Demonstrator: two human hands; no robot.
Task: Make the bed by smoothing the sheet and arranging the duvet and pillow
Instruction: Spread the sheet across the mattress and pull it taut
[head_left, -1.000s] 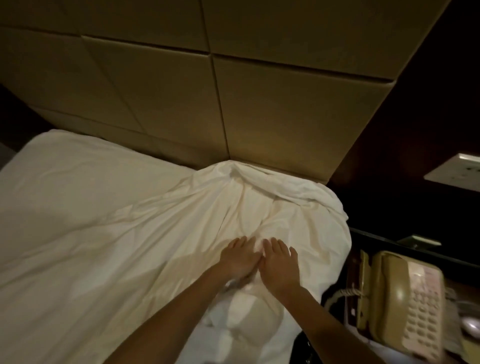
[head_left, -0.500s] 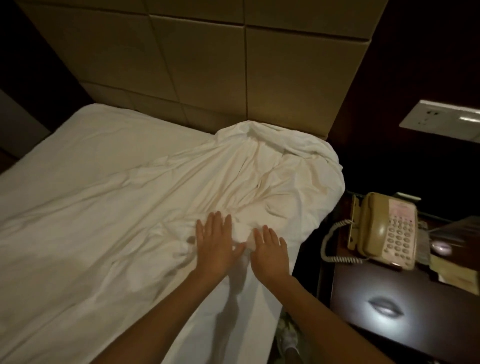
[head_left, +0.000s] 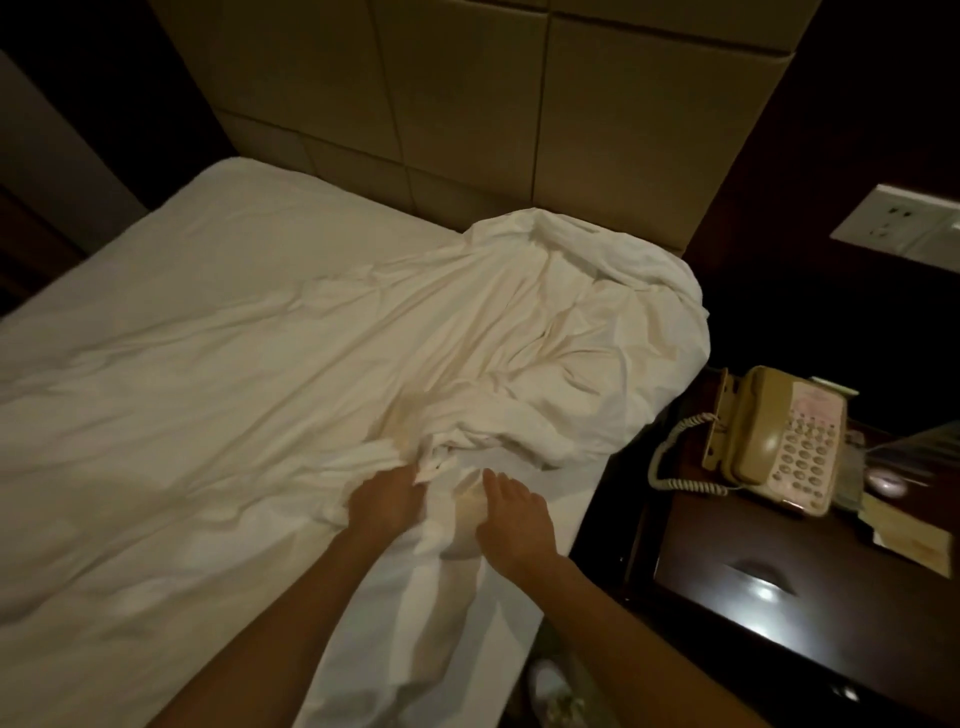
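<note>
A white sheet (head_left: 270, 395) covers the bed, smooth at the far left and rumpled into a heap (head_left: 582, 312) at the corner by the headboard. My left hand (head_left: 387, 501) lies near the bed's right edge, its fingertips buried in a bunched fold of the sheet that it grips. My right hand (head_left: 514, 519) rests flat on the sheet just to the right, fingers straight and pointing to the headboard. No pillow is in view.
A padded beige headboard (head_left: 467, 114) stands behind the bed. Right of the bed is a dark wooden nightstand (head_left: 779, 597) with a beige corded telephone (head_left: 779, 441) and some papers. A wall socket plate (head_left: 898, 223) sits above it.
Both hands have drawn back from the headboard along the sheet. The left hand, flat before, now has its fingers dug into a bunched fold. The view has shifted back and right.
</note>
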